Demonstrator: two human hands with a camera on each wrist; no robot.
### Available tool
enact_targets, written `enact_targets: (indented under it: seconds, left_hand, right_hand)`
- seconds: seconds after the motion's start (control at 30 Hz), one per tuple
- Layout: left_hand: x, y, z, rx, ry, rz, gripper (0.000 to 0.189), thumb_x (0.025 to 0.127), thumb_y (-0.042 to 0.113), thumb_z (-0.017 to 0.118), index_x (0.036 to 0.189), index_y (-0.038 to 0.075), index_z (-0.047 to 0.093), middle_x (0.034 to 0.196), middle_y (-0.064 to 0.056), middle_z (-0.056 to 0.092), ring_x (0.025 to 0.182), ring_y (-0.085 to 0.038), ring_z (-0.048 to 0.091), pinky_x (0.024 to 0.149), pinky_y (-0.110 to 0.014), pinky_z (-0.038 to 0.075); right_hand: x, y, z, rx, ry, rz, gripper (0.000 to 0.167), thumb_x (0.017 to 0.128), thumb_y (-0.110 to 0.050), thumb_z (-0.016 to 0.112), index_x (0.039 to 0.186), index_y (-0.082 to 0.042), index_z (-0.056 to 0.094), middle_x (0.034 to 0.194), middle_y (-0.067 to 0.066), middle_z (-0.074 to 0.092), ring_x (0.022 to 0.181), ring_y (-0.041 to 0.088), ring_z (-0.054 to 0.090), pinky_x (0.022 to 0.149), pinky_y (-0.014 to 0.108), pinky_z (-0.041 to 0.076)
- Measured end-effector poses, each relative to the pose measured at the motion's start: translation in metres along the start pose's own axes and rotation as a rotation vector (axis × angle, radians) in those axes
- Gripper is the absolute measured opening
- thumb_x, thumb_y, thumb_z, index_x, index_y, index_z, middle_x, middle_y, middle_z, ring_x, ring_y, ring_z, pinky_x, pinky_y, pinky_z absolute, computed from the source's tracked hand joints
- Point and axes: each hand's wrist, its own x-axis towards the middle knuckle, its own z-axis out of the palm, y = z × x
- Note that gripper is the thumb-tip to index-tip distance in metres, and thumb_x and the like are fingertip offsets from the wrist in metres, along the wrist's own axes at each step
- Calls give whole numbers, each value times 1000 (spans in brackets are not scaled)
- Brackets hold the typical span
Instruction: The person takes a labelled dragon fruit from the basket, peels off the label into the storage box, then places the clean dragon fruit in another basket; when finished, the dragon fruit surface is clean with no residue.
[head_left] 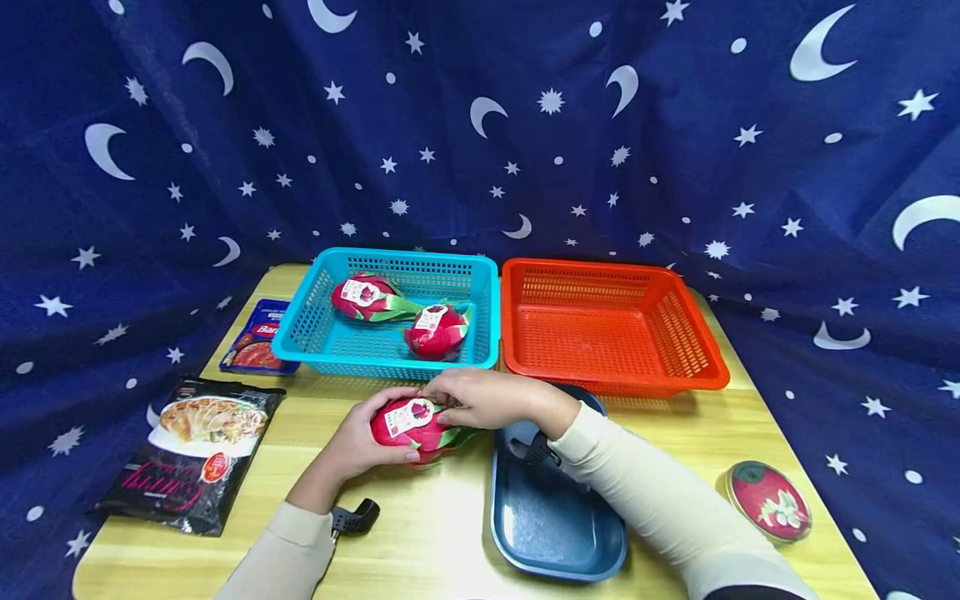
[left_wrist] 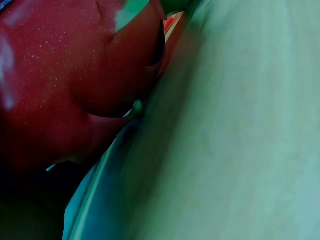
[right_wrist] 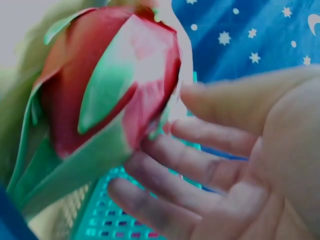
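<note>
A red dragon fruit (head_left: 428,439) with green-tipped scales and a white label (head_left: 408,417) lies on the table in front of the blue basket. My left hand (head_left: 372,432) grips it from the left side, thumb at the near edge. In the left wrist view its red skin (left_wrist: 65,75) fills the upper left. Above the fruit's right part is my right hand (head_left: 472,398), its thumb and fingertips at the label's edge. The right wrist view shows these fingers (right_wrist: 170,185) loosely extended beside the fruit (right_wrist: 100,80); contact at the fingertips is partly hidden.
Two labelled dragon fruits (head_left: 437,331) lie in the blue basket (head_left: 300,321). A red basket (head_left: 600,333) stands to its right. Beneath my right forearm is a dark blue tray (head_left: 555,525). Food packets (head_left: 195,450) lie left, and a round tin (head_left: 770,502) sits right.
</note>
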Motion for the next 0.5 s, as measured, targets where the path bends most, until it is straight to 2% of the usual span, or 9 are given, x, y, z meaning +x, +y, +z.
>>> enact_targets:
  seconds: [0.13,0.27,0.5]
  left_hand:
    - [0,3,2,17,5,-1,88,72,17,100,149,14,58,143,-7,61,125,-35,56,95,-34,55]
    - [0,4,3,25,9,0,88,71,16,100,148,15,58,141,-6,62,124,-34,56,94,-35,56]
    - [-2,2,2,45,18,15,84,71,14,100,145,16,60,136,-6,64,119,-35,58,92,-35,56]
  right_hand:
    - [6,-5,3,-60,37,15,23,106,-12,65,126,-2,70,106,2,65,102,15,57,92,28,48]
    - [10,-12,5,-103,77,44,17,105,-11,67,119,-4,74,111,3,68,106,15,62,97,27,50]
    - [16,-18,8,-93,148,53,8,103,-13,71,108,-7,74,103,1,67,97,14,61,89,26,51]
